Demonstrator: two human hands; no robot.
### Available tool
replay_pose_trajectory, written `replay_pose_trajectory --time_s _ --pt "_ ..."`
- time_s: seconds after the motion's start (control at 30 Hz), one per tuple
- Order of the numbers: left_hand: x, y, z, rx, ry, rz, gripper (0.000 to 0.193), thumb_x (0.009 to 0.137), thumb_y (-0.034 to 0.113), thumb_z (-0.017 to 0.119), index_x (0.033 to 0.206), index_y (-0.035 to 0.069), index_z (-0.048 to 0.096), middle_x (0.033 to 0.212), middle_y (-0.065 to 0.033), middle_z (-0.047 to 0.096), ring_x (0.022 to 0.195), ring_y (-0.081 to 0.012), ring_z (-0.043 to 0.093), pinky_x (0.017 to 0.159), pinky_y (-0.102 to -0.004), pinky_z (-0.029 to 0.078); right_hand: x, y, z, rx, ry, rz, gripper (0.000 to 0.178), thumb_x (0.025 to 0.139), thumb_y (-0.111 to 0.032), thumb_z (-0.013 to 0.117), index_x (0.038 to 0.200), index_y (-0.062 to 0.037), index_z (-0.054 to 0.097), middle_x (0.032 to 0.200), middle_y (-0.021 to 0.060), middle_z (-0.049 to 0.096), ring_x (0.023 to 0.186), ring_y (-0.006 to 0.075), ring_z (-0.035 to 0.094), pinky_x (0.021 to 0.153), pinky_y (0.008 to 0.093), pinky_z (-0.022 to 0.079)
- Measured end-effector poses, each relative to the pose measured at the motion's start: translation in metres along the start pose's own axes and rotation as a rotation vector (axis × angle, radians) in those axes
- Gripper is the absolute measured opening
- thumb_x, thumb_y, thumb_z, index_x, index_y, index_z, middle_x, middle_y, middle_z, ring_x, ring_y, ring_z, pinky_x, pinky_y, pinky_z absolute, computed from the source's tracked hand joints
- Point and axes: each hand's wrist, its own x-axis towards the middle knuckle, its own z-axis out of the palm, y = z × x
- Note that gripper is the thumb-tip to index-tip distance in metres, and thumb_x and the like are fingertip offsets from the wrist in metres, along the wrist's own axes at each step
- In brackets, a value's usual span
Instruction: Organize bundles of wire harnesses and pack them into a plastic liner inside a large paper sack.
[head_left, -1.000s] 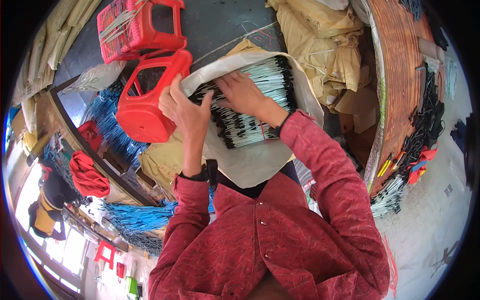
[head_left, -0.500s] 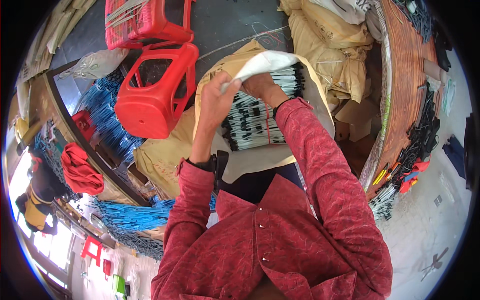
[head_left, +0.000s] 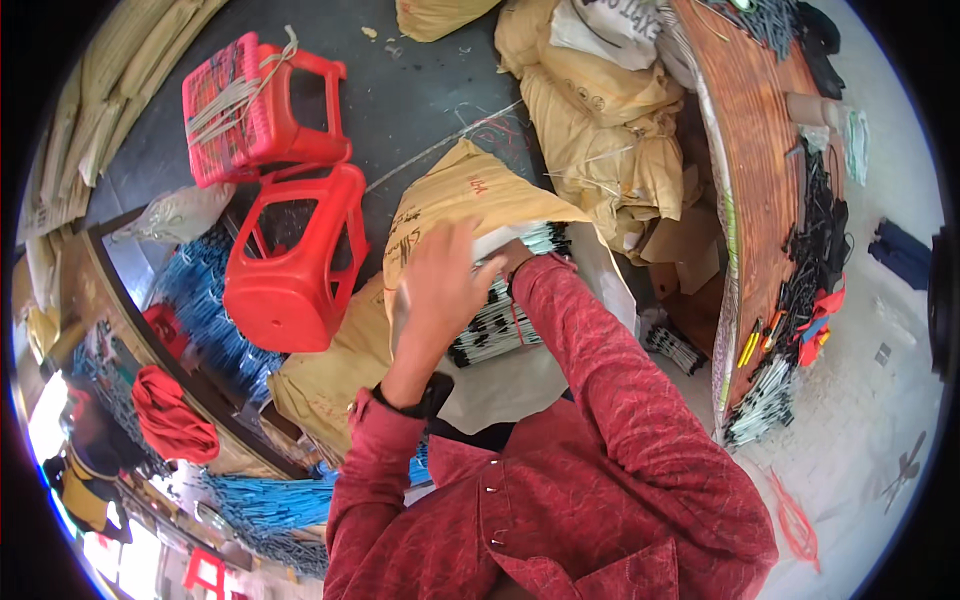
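Observation:
A large tan sack (head_left: 470, 200) with a white lining stands in front of me, its far side folded forward over the mouth. Inside lie bundles of thin pale strips with black ends (head_left: 490, 330), bound by red string. My left hand (head_left: 445, 280) is by the left side of the mouth, fingers stretched and thumb apart, with nothing seen in its grip. Into the sack reaches my right hand (head_left: 517, 258), under the folded flap. Only the part near its wrist shows; its fingers are hidden.
Two red plastic stools (head_left: 290, 280) stand at the left beside heaps of blue strips (head_left: 205, 300). Filled tan sacks (head_left: 600, 130) are piled at the far right. A brown wooden bench (head_left: 745, 120) with black strips and tools runs along the right.
The sack's far side has come forward over the mouth, covering more of the bundles. My left hand has let go of the rim and spread its fingers. My right hand has gone deeper.

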Motion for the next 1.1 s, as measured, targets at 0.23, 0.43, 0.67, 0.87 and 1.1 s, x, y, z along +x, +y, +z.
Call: replay_pose_trajectory --time_s 0.23,0.43,0.67,0.87,1.1 --pt "0.041 0.014 0.072 0.140 -0.439 0.067 0.030 0.079 0.019 0.068 0.106 0.009 0.063 0.089 -0.0138 0.059 0.083 -0.0326 0.060 0.071 -0.0401 0.048 -0.020 0.005 0.016 0.171 0.189 0.037 0.048 0.085 -0.027 0.063 0.127 -0.0073 0.053 0.128 0.0157 0.052 0.121 0.0318 0.047 0.104 0.0383 0.037" --pt "0.050 0.001 0.055 -0.254 -0.217 -0.132 0.022 0.081 0.010 0.064 0.102 0.007 0.065 0.085 -0.0148 0.058 0.078 -0.0298 0.059 0.069 -0.0363 0.047 -0.030 -0.008 -0.021 0.004 0.375 -0.152 0.051 0.082 -0.022 0.065 0.129 -0.0086 0.051 0.130 0.0130 0.050 0.121 0.0312 0.046 0.104 0.0389 0.037" --pt "-0.020 0.021 0.032 -0.449 -0.360 -0.170 0.024 0.076 0.012 0.068 0.100 0.007 0.065 0.084 -0.0139 0.061 0.086 -0.0300 0.060 0.073 -0.0391 0.048 -0.007 0.015 -0.052 -0.401 0.352 -0.269 0.063 0.073 -0.023 0.067 0.133 -0.0109 0.049 0.131 0.0118 0.050 0.123 0.0298 0.045 0.105 0.0401 0.036" --pt "-0.127 -0.067 0.101 -0.176 -0.515 -0.500 0.028 0.078 0.016 0.066 0.104 0.007 0.063 0.092 -0.0138 0.065 0.085 -0.0311 0.063 0.074 -0.0414 0.050 0.003 0.001 -0.059 -0.441 0.162 -0.286 0.064 0.070 -0.006 0.062 0.133 -0.0107 0.049 0.134 0.0144 0.048 0.126 0.0322 0.043 0.108 0.0436 0.032" --pt "-0.134 -0.069 0.100 -0.176 -0.564 -0.627 0.032 0.081 0.021 0.064 0.110 0.007 0.063 0.095 -0.0137 0.067 0.086 -0.0311 0.065 0.077 -0.0402 0.051 0.003 0.010 -0.073 -0.466 0.070 -0.266 0.075 0.066 -0.007 0.067 0.137 -0.0135 0.043 0.134 0.0142 0.047 0.127 0.0331 0.042 0.104 0.0435 0.035"
